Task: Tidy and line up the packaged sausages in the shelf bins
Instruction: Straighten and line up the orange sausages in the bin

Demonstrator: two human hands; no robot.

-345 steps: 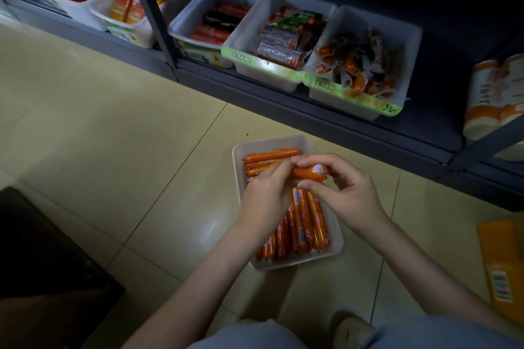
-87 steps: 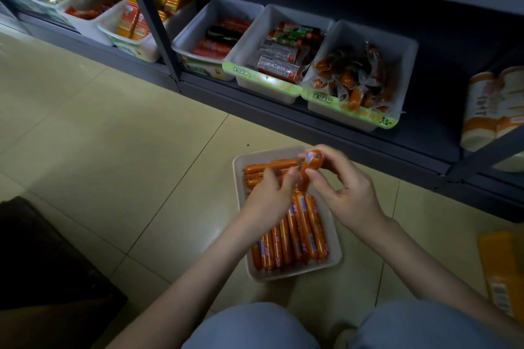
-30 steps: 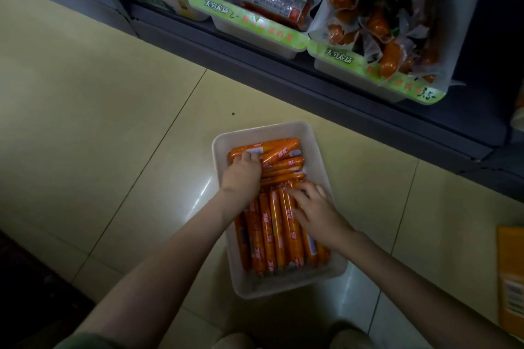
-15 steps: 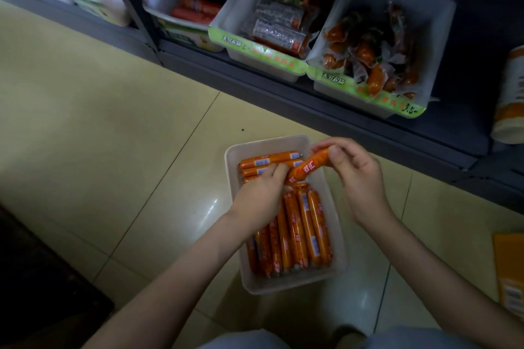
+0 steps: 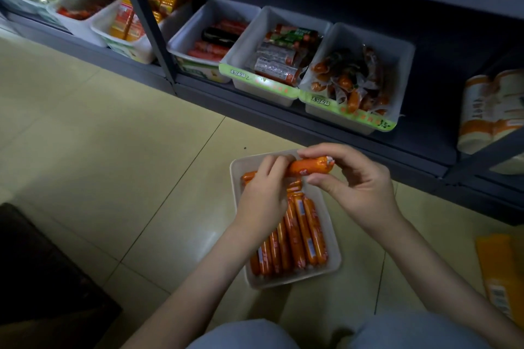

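Head view. The white bin stands on the floor tiles, near the lowest shelf. The lengthwise row of sausages fills its near part, and a few crosswise sausages show at the far end. Half a second earlier the held sausage sloped down into the bin. Now it lies level and crosswise, just above the far end. The right hand pinches its right part between thumb and curled fingers, and the left hand grips its left end with fingers closed. Judged stage: this piece is turned to match the far stack and is not yet laid down.
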